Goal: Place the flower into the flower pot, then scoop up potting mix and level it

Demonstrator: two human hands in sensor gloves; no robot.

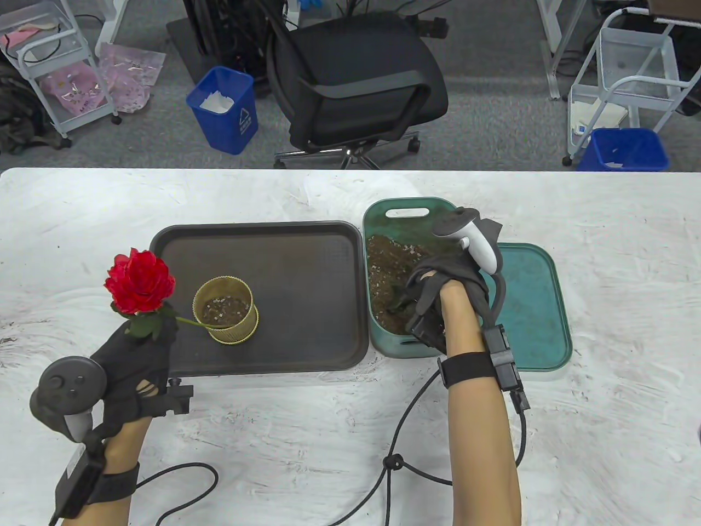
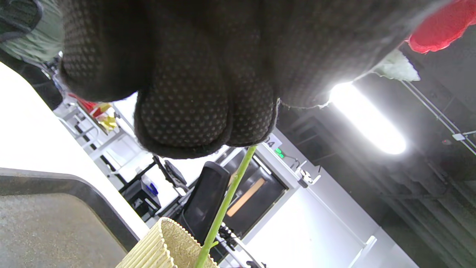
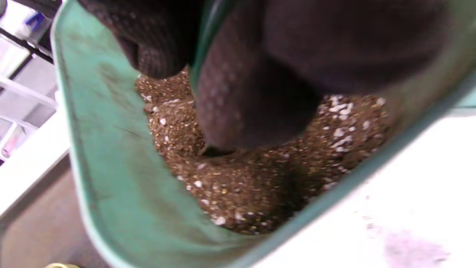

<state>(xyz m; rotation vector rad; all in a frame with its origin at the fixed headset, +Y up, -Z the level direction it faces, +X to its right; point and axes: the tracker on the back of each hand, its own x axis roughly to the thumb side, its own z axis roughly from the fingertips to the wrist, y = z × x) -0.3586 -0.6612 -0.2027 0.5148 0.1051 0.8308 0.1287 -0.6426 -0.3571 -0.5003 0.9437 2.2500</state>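
A red rose (image 1: 141, 282) is gripped just under its bloom by my left hand (image 1: 147, 335), left of the tray. Its green stem (image 1: 191, 322) slants right, and its end reaches over the rim of the gold ribbed flower pot (image 1: 243, 329), which has a little mix inside. The left wrist view shows the stem (image 2: 227, 201) running from my fingers (image 2: 186, 111) to the pot (image 2: 156, 245). My right hand (image 1: 430, 298) is down in the green bin (image 1: 408, 211) of potting mix (image 1: 391, 257). Its fingers (image 3: 245, 96) curl round a green scoop handle (image 3: 208, 33), tips in the mix (image 3: 241, 186).
The pot stands on a dark brown tray (image 1: 306, 285). The bin's green lid (image 1: 528, 307) lies flat right of the bin. Glove cables trail over the white table near its front edge. Beyond the far edge are an office chair (image 1: 356, 82) and blue bins.
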